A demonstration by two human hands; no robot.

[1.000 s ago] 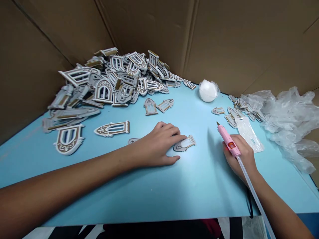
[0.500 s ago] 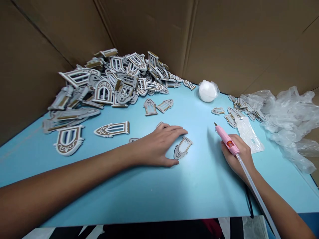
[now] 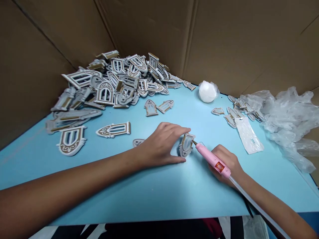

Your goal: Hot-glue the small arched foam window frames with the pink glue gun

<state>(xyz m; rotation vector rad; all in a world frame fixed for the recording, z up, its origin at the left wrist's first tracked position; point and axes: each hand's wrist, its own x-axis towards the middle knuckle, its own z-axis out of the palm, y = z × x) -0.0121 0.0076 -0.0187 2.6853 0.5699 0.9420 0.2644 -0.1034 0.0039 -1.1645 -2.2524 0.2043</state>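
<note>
Between the thumb and fingers of my left hand [image 3: 165, 144] is a small arched window piece [image 3: 186, 145], its grey back facing up and slightly tilted. My right hand [image 3: 225, 162] is closed around a pink hot glue gun [image 3: 210, 157], a clear glue stick trailing from its rear. The gun's metal nozzle is at the piece's right edge; whether it touches, I cannot tell. Partly hidden behind my left wrist lies another grey piece [image 3: 138, 142]. Two more small pieces [image 3: 151, 108] lie beyond my left hand.
A large heap of white and gold arched window pieces [image 3: 104, 92] rises at the back left, with two larger ones in front. A tub of white material [image 3: 208, 91] stands at the back. Small pieces, a white packet [image 3: 248, 134] and crumpled plastic bags [image 3: 290, 119] lie right. Cardboard walls enclose the table.
My right hand has brought the glue gun leftward, its nozzle now at the small piece. My left hand has shifted slightly right and taken hold of that piece, tilting it.
</note>
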